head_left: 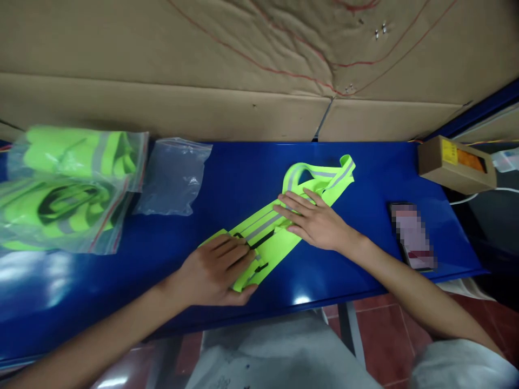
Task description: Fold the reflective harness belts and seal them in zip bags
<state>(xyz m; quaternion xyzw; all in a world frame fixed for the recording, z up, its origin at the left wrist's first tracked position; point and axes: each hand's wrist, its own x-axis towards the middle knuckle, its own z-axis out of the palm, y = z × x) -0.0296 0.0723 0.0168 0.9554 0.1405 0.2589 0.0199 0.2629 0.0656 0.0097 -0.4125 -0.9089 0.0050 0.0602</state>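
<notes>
A neon yellow-green reflective vest (279, 243) with grey reflective strips lies folded into a long band, slanting across the blue table. My left hand (221, 267) is closed over its near left end, with the fingers curled beside black buckles and a bit of strap. Farther up the band, my right hand (318, 219) lies flat on the fabric, its fingers stretched out. Beyond the right hand, a loose strap loop (312, 172) of the vest curls up at the far end. What is under both palms is hidden.
Bagged yellow-green vests (77, 156) are piled at the left, with a flat clear plastic bag (174, 175) beside them. A phone (413, 236) and a cardboard box (456, 165) sit at the right of the blue table (251, 162). A cardboard-covered wall (203, 108) rises behind.
</notes>
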